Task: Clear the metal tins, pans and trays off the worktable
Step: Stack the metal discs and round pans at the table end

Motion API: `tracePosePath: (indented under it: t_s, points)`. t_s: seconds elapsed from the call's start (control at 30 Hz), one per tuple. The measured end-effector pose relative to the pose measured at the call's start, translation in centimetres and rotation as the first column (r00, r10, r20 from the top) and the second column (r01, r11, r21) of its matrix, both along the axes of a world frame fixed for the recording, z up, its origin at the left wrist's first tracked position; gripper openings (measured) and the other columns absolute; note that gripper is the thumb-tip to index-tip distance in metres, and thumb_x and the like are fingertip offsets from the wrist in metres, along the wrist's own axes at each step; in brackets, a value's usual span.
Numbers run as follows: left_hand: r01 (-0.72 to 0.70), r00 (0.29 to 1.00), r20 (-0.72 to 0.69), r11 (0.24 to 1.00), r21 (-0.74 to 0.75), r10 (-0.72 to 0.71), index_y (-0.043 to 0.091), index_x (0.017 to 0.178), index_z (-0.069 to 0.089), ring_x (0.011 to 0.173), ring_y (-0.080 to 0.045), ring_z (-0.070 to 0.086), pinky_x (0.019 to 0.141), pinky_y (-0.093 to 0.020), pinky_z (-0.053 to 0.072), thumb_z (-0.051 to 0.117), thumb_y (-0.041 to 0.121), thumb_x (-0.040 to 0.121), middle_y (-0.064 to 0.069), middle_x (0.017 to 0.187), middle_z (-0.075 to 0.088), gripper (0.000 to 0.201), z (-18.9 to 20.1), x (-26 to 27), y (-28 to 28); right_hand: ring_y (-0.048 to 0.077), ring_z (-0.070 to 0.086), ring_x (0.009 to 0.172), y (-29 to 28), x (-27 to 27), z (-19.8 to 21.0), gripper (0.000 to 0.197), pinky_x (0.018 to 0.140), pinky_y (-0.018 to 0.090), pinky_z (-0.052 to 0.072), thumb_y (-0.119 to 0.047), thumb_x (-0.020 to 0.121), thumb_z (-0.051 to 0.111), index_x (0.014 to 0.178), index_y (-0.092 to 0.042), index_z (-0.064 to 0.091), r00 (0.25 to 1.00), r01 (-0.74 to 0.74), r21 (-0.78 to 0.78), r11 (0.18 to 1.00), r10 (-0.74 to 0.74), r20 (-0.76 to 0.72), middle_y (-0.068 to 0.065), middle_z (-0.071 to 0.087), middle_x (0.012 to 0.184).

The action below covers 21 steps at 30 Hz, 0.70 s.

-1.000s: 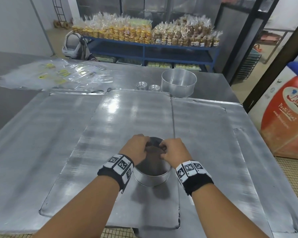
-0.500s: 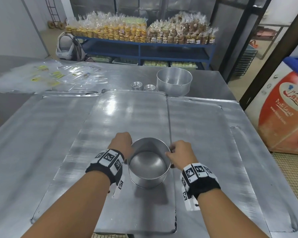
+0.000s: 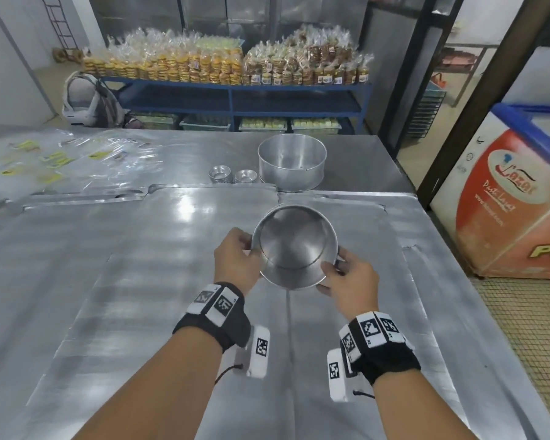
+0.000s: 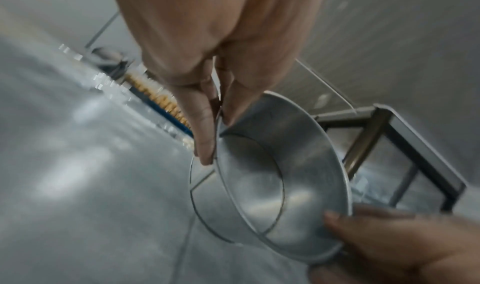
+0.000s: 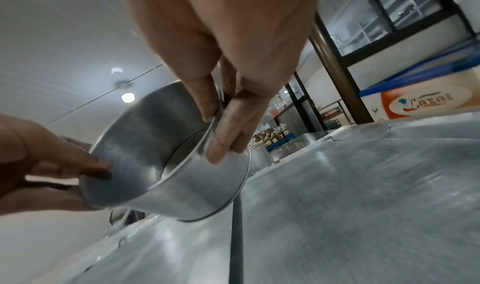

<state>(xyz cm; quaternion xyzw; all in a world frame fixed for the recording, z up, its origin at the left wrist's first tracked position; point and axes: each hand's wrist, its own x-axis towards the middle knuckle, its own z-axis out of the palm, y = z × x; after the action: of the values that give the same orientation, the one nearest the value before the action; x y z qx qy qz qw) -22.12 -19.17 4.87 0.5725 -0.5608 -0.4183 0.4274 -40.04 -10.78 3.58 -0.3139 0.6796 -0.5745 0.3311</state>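
Note:
A round metal tin (image 3: pixel 296 246) hangs above the worktable (image 3: pixel 108 281), tilted with its opening toward me. My left hand (image 3: pixel 235 258) pinches its left rim, thumb inside and fingers outside, as the left wrist view shows at the tin (image 4: pixel 272 175). My right hand (image 3: pixel 346 277) pinches the right rim of the tin (image 5: pixel 168 161) the same way. A larger round pan (image 3: pixel 291 165) stands at the far side of the table. Two stacks of small fluted tins (image 3: pixel 219 173) (image 3: pixel 245 176) sit just left of it.
Flat metal trays (image 3: pixel 346 344) cover the near tabletop. Clear plastic bags (image 3: pixel 61 157) lie at the far left. A blue shelf of packed biscuits (image 3: pixel 229 68) stands behind the table. An orange chest freezer (image 3: pixel 515 198) stands to the right.
Both hands have lifted the tin off the tray and carried it forward and up, tilting it toward me. The grip shifted from the top rim to the two sides.

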Motion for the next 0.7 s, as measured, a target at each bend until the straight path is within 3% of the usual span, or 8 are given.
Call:
tracePosePath:
  t_s: [0.07,0.17,0.27,0.37,0.47,0.57,0.7]
  points:
    - [-0.005,0.993,-0.120,0.998,0.058,0.012,0.009,0.088,0.059,0.084,-0.033,0.064,0.065,-0.054,0.063,0.068,0.008,0.086,0.004,0.091,0.057,0.009,-0.4,-2.5,-1.1,0.022,0.069,0.082,-1.1,-1.9,0.0,0.046,0.070,0.043,0.063,0.008,0.087,0.064,0.110,-0.031,0.069,0.998,0.037,-0.040,0.999,-0.035,0.046,0.010,0.074,0.095]
    - [0.039,0.986,-0.163,0.999,0.029,-0.033,0.019,0.084,0.058,0.092,-0.036,0.067,0.072,-0.053,0.062,0.067,0.015,0.081,0.005,0.094,0.060,0.010,-0.9,-6.6,-3.6,0.021,0.072,0.087,-3.5,-5.7,-0.2,0.054,0.071,0.044,0.063,0.009,0.086,0.062,0.108,-0.039,0.069,0.996,0.090,-0.080,0.993,-0.089,0.009,0.005,0.074,0.098]
    - [0.083,0.976,-0.204,0.996,0.040,-0.073,0.017,0.081,0.058,0.098,-0.038,0.065,0.064,-0.052,0.063,0.066,-0.002,0.085,-0.001,0.096,0.058,0.021,-1.6,-11.4,-7.5,0.023,0.073,0.088,-6.7,-10.5,-0.8,0.058,0.070,0.048,0.062,0.008,0.085,0.059,0.097,-0.047,0.073,0.990,0.105,-0.083,0.991,-0.112,-0.082,0.003,0.075,0.096]
    - [0.139,0.965,-0.226,0.990,0.002,-0.135,0.027,0.074,0.060,0.100,-0.036,0.066,0.070,-0.053,0.063,0.069,0.002,0.076,0.000,0.093,0.062,0.027,-2.5,-16.2,-12.3,0.023,0.072,0.087,-10.6,-15.4,-1.6,0.050,0.069,0.048,0.063,0.007,0.084,0.059,0.102,-0.037,0.075,0.979,0.135,-0.113,0.984,-0.150,-0.139,-0.001,0.074,0.090]
    - [0.167,0.967,-0.192,0.986,-0.014,-0.167,0.031,0.075,0.057,0.094,-0.033,0.067,0.070,-0.054,0.062,0.069,0.002,0.073,0.004,0.089,0.062,0.032,-3.7,-20.4,-17.2,0.020,0.072,0.089,-14.8,-19.5,-2.5,0.044,0.072,0.043,0.062,0.007,0.088,0.061,0.120,-0.021,0.071,0.982,0.152,-0.132,0.980,-0.165,-0.089,-0.006,0.072,0.093]
    - [0.176,0.973,-0.143,0.982,-0.064,-0.183,0.042,0.071,0.058,0.084,-0.032,0.068,0.069,-0.055,0.062,0.067,0.004,0.068,0.004,0.081,0.063,0.040,-5.2,-24.9,-22.1,0.025,0.073,0.090,-19.5,-23.9,-4.4,0.039,0.073,0.045,0.062,0.006,0.087,0.061,0.112,-0.022,0.072,0.981,0.177,-0.136,0.975,-0.186,-0.056,-0.004,0.072,0.094]
    - [0.163,0.978,-0.120,0.985,-0.061,-0.169,0.030,0.079,0.059,0.087,-0.040,0.070,0.068,-0.054,0.062,0.067,-0.002,0.074,-0.001,0.082,0.064,0.034,-6.7,-29.7,-27.6,0.025,0.074,0.087,-24.8,-28.4,-6.2,0.041,0.071,0.044,0.063,0.008,0.086,0.061,0.118,-0.015,0.070,0.977,0.188,-0.143,0.972,-0.199,-0.073,0.006,0.074,0.101]
